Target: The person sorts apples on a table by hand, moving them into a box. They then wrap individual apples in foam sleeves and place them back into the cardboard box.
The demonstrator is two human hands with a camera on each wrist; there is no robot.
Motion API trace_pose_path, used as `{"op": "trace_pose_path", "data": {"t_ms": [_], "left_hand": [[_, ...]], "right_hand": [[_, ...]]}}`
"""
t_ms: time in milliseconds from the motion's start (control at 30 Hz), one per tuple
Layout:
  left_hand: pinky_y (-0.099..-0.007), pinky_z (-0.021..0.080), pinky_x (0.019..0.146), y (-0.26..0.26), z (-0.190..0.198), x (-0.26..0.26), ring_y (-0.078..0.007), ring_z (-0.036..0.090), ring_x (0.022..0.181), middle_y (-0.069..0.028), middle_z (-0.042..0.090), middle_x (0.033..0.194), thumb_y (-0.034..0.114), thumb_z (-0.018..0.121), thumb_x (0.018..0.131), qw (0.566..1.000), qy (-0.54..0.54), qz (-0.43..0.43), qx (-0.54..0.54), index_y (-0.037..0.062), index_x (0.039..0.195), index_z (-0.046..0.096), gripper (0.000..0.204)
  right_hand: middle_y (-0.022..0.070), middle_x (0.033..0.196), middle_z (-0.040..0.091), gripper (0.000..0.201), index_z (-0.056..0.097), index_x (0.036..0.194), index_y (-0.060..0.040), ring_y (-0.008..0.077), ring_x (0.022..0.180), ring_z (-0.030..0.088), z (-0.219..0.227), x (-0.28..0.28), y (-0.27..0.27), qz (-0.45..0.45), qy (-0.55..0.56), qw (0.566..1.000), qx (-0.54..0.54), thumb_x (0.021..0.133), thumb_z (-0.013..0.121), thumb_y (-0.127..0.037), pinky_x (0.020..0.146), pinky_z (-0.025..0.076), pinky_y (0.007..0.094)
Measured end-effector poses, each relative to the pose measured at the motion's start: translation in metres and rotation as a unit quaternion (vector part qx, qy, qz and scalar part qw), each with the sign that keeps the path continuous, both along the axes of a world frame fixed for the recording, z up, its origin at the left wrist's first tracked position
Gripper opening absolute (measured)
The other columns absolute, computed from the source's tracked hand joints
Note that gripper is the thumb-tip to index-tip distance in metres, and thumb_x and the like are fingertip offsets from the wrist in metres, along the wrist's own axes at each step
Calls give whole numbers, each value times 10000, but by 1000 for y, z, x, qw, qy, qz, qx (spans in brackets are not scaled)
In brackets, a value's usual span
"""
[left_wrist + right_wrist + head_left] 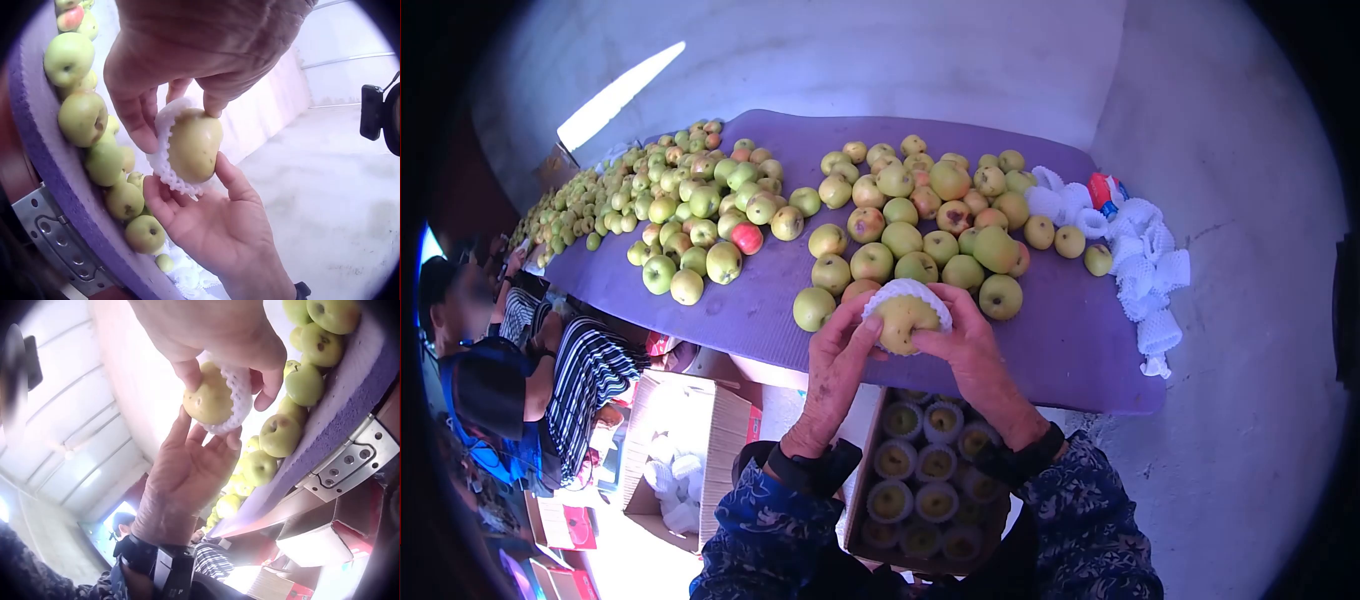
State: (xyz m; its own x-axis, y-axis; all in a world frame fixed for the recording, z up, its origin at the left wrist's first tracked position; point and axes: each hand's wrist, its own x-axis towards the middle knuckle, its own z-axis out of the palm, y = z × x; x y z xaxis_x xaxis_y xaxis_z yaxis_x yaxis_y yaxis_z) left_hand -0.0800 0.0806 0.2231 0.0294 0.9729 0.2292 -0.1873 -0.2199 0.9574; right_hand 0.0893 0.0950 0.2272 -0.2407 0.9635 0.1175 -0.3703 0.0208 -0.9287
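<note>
Both hands hold one yellow-green apple [903,325] over the table's front edge. A white foam net sleeve [907,289] wraps its far side, leaving the near face bare. My left hand [837,365] grips it from the left, thumb on the apple's face and fingers round the net. From the right, my right hand [982,362] holds it likewise, its thumb pressing near the middle of the face. In the left wrist view the net sleeve [164,144] covers about half of the apple [197,144]. Just behind the hands, loose apples [900,238] lie on the purple-covered table [760,290].
A cardboard box [860,480] of net-wrapped apples stands below the hands. White foam nets [1145,260] lie at the table's right end. More apples [670,200] are heaped at the left. Another person [530,390] is at the left, near an open carton [715,440] with foam nets.
</note>
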Motion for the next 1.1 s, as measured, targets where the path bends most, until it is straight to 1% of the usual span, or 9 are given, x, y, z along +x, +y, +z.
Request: {"op": "trace_pose_path", "data": {"t_ms": [200,300,400,500,600,700,800,900,1100], "left_hand": [[-228,500,690,-1,-3,-3,-93,589,875,-32,619,1036,201,557,949,999,-37,9,0,24,1241,552,341],[-228,498,667,-1,-6,-5,-83,598,791,-24,635,940,132,563,937,998,39,33,37,28,1206,573,288],[-225,492,614,-3,-13,-6,-69,585,675,-9,628,811,54,566,911,989,114,94,27,31,1154,588,245],[-221,487,575,-4,-13,-3,-62,570,616,2,610,740,11,557,887,985,127,113,26,30,1115,591,231],[-202,469,558,-11,-3,0,-65,558,641,13,551,753,-9,519,898,978,169,118,27,31,1138,576,250],[-201,471,558,-14,-3,3,-61,548,635,12,540,757,-18,518,888,976,174,132,23,34,1148,569,270],[-209,475,571,-11,-12,2,-57,546,619,25,556,740,-30,557,852,984,111,138,25,51,1153,571,312],[-205,472,590,-10,-10,-3,-54,531,641,29,532,750,-34,557,851,984,125,122,17,58,1161,568,323],[-198,456,617,-9,-14,-3,-47,510,665,30,527,743,-34,571,833,978,164,111,69,57,1148,577,328]], "right_hand": [[107,1158,541,562,432,1256,-6,167,1094,524,-3,-5,3,-6,40,999,-3,761,693,-42,928,450,305],[109,1151,545,575,428,1254,5,168,1074,536,-8,-5,6,-29,81,996,-6,748,697,-40,907,463,303],[111,1134,556,572,438,1244,3,169,1042,553,-6,-7,2,-67,34,997,12,740,703,-51,883,474,300],[106,1110,567,561,451,1231,-2,166,1016,563,-10,-7,2,-72,13,997,19,737,709,-67,874,477,301],[104,1086,574,555,459,1226,-8,162,988,568,-12,-5,4,-82,4,996,20,736,710,-78,859,480,300],[102,1068,572,570,452,1244,-10,162,989,561,-13,-2,6,-71,-11,997,15,738,706,-80,863,474,296],[103,1069,563,588,442,1264,-11,168,1002,553,-12,1,6,-29,-61,998,12,745,707,-87,872,465,293],[97,1088,552,614,437,1275,-14,170,1018,546,-10,2,3,5,-31,999,-23,739,727,-91,886,456,293],[97,1144,541,685,426,1296,-14,163,1067,535,-10,1,1,20,-60,998,13,713,774,-103,910,457,300]]}}
